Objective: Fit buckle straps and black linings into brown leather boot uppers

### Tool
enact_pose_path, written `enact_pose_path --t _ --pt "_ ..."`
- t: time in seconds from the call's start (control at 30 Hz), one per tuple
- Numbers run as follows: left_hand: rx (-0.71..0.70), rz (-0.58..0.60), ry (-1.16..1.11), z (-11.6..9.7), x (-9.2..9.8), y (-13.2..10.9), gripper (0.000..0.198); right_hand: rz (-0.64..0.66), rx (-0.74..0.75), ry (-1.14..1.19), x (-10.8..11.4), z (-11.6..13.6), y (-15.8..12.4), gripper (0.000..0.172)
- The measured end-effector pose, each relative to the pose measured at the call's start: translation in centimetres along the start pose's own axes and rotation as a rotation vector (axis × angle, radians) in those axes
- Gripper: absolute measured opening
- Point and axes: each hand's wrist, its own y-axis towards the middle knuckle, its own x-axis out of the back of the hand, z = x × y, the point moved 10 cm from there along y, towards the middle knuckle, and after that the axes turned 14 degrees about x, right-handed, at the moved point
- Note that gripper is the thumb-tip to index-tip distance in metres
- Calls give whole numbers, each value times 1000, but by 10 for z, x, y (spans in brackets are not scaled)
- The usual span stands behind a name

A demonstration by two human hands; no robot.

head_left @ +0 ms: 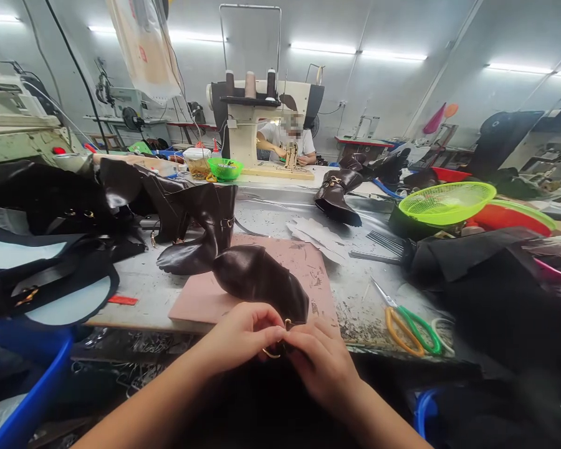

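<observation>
A dark brown leather boot upper point(262, 274) lies on its side across the pink board point(201, 296), its near end under my fingers. My left hand point(247, 337) is closed in a pinch at a gold-coloured buckle point(272, 355), part of which shows below the thumb. My right hand point(325, 362) meets it from the other side, thumb and fingers pinched on what looks like the upper's dark strap. The fingertips cover most of the strap and buckle. Just beyond the board's left side stands another brown boot upper point(206, 231) with a small gold buckle.
Scissors point(402, 321) with orange and green handles lie right of the board. Paper scraps point(318, 234) and a boot upper point(336, 196) lie behind. Leather pieces point(56, 193) crowd the left, black material point(500, 293) the right. A co-worker point(287, 140) sits behind the sewing machine point(245, 131).
</observation>
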Motion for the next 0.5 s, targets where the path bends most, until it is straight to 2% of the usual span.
enact_pose_path --t 0.1,0.2,0.3,0.4,0.5 --pt "-120 -69 195 -11 0 -9 18 19 -180 50 0 -15 -8 18" --pt "-283 -151 309 -21 1 -19 16 203 -364 114 -8 -29 -16 21" --pt "-327 -130 297 -21 -1 -21 14 364 -463 269 -15 -33 -20 23" --pt "-308 -147 402 -19 -3 -19 13 357 -551 338 -13 -38 -21 18" --pt "-266 -180 523 -16 -3 -18 13 274 -712 465 -16 -45 -33 15"
